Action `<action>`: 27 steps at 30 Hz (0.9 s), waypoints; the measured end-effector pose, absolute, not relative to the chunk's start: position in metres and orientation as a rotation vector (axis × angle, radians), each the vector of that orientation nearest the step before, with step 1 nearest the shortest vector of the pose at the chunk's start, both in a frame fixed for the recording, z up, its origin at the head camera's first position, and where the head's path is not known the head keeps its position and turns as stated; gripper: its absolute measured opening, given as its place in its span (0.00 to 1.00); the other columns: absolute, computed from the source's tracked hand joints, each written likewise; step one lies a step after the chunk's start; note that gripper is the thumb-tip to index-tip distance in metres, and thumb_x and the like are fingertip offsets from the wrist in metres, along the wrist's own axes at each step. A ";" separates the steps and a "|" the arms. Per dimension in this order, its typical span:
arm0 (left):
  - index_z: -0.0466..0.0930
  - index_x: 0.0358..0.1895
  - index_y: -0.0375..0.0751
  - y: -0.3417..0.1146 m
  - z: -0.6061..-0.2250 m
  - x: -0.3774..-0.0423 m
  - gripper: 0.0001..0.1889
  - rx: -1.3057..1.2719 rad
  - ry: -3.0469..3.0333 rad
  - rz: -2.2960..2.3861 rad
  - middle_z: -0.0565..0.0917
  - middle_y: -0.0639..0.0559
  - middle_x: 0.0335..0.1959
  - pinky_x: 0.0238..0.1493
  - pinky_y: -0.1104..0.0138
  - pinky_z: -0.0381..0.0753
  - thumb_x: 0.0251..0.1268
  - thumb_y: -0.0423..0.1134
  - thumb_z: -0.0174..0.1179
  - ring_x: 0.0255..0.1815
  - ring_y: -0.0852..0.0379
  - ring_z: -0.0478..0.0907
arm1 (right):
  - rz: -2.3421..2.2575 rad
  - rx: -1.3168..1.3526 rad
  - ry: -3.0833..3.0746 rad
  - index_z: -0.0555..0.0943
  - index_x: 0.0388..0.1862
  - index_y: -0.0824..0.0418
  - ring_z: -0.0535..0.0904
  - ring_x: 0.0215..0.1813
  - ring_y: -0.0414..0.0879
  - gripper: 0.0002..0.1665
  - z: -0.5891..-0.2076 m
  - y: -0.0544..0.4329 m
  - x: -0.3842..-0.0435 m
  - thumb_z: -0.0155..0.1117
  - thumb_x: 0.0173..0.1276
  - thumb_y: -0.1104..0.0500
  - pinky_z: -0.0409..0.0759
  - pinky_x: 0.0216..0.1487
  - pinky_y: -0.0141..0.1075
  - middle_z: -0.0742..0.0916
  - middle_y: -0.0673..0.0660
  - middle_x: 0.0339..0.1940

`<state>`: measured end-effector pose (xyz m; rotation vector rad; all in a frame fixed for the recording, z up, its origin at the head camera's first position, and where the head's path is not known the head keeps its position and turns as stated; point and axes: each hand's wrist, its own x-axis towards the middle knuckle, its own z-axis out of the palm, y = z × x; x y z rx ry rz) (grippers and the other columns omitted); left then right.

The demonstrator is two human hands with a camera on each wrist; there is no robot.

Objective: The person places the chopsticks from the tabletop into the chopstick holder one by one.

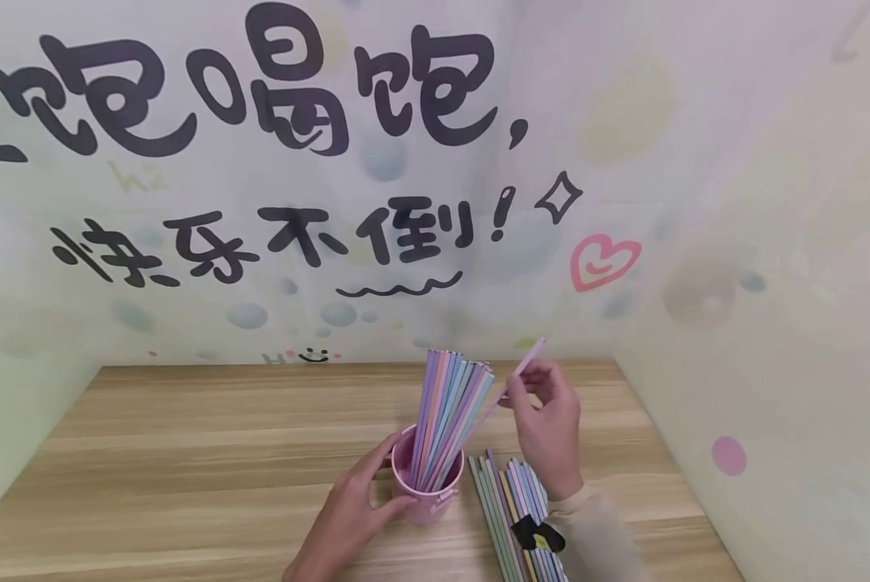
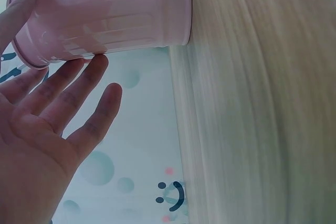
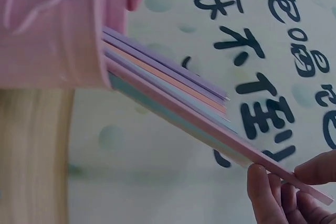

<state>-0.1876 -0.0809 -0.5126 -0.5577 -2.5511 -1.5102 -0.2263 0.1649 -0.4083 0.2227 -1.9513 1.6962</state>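
A pink bucket [image 1: 428,508] stands on the table, holding a leaning bunch of pastel pencils [image 1: 442,420] in purple, pink, blue and orange. My left hand [image 1: 355,509] grips it from the left, thumb on the near side and fingers round the far side. In the left wrist view, fingertips touch the bucket wall [image 2: 105,9] while one finger stands off it. My right hand [image 1: 551,416] pinches a pink pencil [image 1: 530,356] near its upper end, between thumb and fingers. The right wrist view shows this pencil [image 3: 247,150] slanting alongside the bunch, its lower end hidden at the bucket.
Right of the bucket, more pastel pencils [image 1: 496,517] lie on the wooden table [image 1: 224,469]. A black band [image 1: 537,533] with a yellow mark crosses some of them, beside my right sleeve [image 1: 598,537]. A printed wall [image 1: 224,323] closes the back, another the right.
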 end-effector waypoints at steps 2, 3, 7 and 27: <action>0.60 0.75 0.69 -0.081 -0.512 -0.188 0.47 -0.563 -2.555 -1.511 0.79 0.58 0.63 0.59 0.52 0.80 0.53 0.43 0.75 0.57 0.56 0.80 | 1.698 0.226 -1.975 0.74 0.43 0.75 0.82 0.34 0.49 0.05 -0.417 0.160 -0.226 0.59 0.70 0.74 0.88 0.34 0.40 0.80 0.66 0.35; 0.60 0.75 0.70 -0.081 -0.511 -0.188 0.47 -0.558 -2.560 -1.520 0.79 0.58 0.63 0.59 0.52 0.79 0.53 0.43 0.75 0.58 0.56 0.80 | 1.700 0.224 -1.988 0.75 0.43 0.75 0.82 0.34 0.50 0.05 -0.421 0.158 -0.226 0.60 0.69 0.74 0.88 0.34 0.39 0.81 0.65 0.35; 0.60 0.75 0.69 -0.081 -0.510 -0.188 0.46 -0.551 -2.568 -1.536 0.79 0.57 0.63 0.60 0.52 0.79 0.53 0.43 0.75 0.58 0.56 0.79 | 1.679 0.223 -2.053 0.76 0.41 0.71 0.82 0.34 0.55 0.06 -0.435 0.150 -0.224 0.62 0.67 0.75 0.88 0.32 0.40 0.81 0.63 0.33; 0.59 0.74 0.74 -0.080 -0.510 -0.187 0.47 -0.509 -2.592 -1.548 0.77 0.63 0.65 0.62 0.54 0.78 0.53 0.42 0.76 0.58 0.61 0.78 | 1.599 0.079 -2.223 0.77 0.39 0.69 0.83 0.30 0.52 0.05 -0.450 0.163 -0.212 0.66 0.68 0.69 0.88 0.32 0.43 0.83 0.60 0.30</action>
